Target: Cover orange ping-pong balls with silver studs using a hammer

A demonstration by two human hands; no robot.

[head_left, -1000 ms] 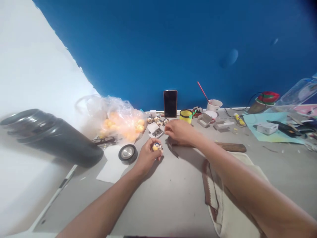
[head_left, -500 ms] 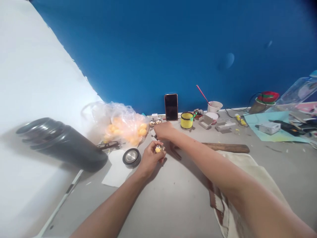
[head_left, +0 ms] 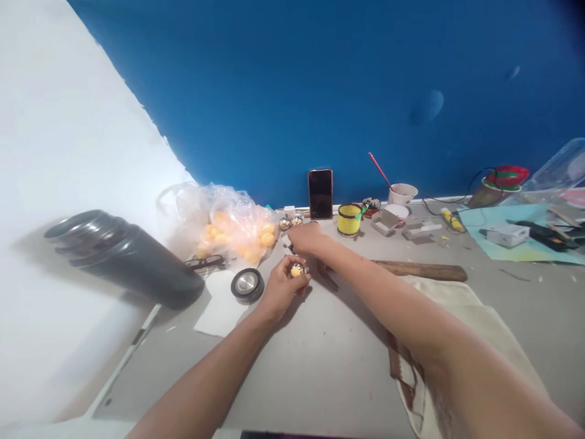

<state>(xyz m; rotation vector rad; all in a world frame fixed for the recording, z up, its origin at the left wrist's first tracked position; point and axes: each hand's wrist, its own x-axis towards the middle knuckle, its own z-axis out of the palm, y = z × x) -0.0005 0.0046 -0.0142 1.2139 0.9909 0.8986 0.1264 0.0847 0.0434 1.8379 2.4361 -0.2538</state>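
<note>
My left hand (head_left: 284, 281) is closed around a small yellow ball (head_left: 299, 269) partly covered with shiny, mirror-like bits. Farther back, my right hand (head_left: 305, 238) reaches down to the table with its fingers bent; a small pale piece with a dark edge (head_left: 287, 245) shows beside them. The fingertips are mostly hidden, so what they hold, if anything, cannot be made out. Just behind this hand sit two shiny covered balls (head_left: 290, 222). A claw hammer lies partly under my right forearm, its wooden handle (head_left: 420, 269) pointing right.
On the left are a dark flask (head_left: 128, 259), its round lid (head_left: 247, 284) on white paper, glasses (head_left: 205, 262) and a plastic bag of orange balls (head_left: 235, 228). A phone (head_left: 320, 194), yellow cup (head_left: 349, 221) and paper cup (head_left: 402, 194) stand along the wall. A cream cloth (head_left: 470, 311) lies right.
The whole view has shifted slightly, moving most things a little right and up. Both hands keep nearly the same places, the left still holding the ball.
</note>
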